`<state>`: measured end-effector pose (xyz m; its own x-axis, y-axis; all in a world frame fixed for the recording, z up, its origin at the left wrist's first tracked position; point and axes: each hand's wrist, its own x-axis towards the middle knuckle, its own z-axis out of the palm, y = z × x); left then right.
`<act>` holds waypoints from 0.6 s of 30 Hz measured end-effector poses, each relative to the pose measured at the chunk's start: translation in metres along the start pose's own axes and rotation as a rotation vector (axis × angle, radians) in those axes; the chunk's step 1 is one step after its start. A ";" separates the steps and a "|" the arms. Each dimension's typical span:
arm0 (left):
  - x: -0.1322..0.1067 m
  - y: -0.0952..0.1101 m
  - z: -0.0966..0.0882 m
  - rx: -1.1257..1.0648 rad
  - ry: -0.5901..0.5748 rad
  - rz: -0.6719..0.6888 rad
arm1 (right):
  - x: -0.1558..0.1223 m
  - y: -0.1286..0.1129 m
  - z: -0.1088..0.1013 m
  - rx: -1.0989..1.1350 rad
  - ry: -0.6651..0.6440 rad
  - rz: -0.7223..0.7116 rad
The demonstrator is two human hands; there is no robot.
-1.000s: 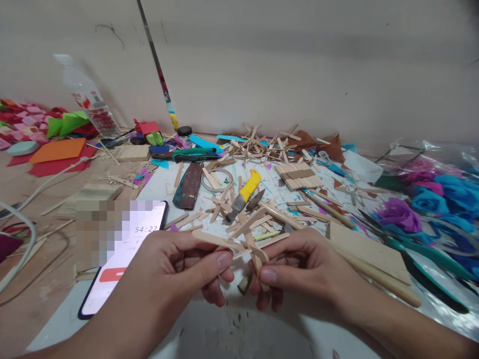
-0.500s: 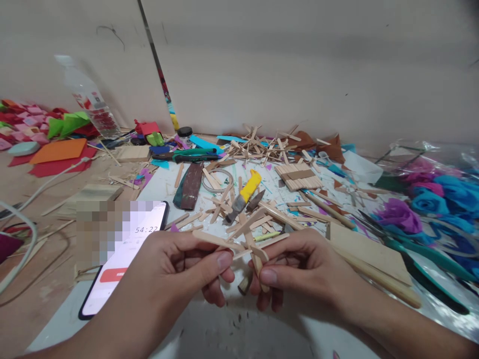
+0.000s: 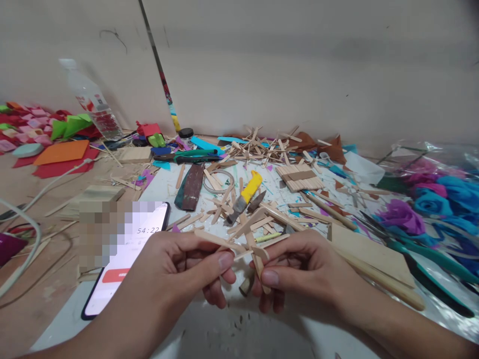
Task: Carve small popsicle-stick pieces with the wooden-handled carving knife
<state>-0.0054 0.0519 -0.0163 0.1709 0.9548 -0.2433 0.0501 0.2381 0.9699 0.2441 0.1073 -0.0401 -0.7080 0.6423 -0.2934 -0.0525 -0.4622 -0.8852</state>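
Between my hands, above the white work surface, are several crossed wooden craft sticks [image 3: 248, 238] forming a star-like frame. My left hand [image 3: 190, 267] pinches the ends of the sticks on the left between thumb and fingers. On the other side, my right hand [image 3: 295, 269] grips the lower end of a stick, thumb on top. Whether the sticks are joined where they cross, I cannot tell. Just beyond lie a yellow-handled tool [image 3: 245, 197], a dark pointed blade [image 3: 257, 201] and loose sticks. A short round wooden piece [image 3: 246, 285] shows below the frame, partly hidden by my right fingers.
A phone [image 3: 130, 259] lies by my left forearm. At right are green-handled scissors [image 3: 422, 259] and a wooden board [image 3: 368, 254]. Behind are a bundle of craft sticks [image 3: 299, 178], a tape roll [image 3: 218, 180], a stick pile [image 3: 258, 147] and a leaning bottle [image 3: 92, 102].
The whole view has shifted very slightly. Both hands keep the same hold on the crossed sticks, and nothing has been let go or picked up.
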 end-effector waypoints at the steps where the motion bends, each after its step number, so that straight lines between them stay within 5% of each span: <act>1: 0.000 -0.001 0.000 -0.005 0.001 -0.003 | 0.000 0.000 0.000 0.003 0.003 0.000; 18: 0.002 -0.001 0.001 -0.046 0.018 0.004 | 0.000 0.000 0.001 0.014 -0.017 -0.033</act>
<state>-0.0045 0.0536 -0.0180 0.1536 0.9587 -0.2392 0.0040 0.2415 0.9704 0.2436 0.1066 -0.0397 -0.7176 0.6470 -0.2577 -0.0858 -0.4493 -0.8893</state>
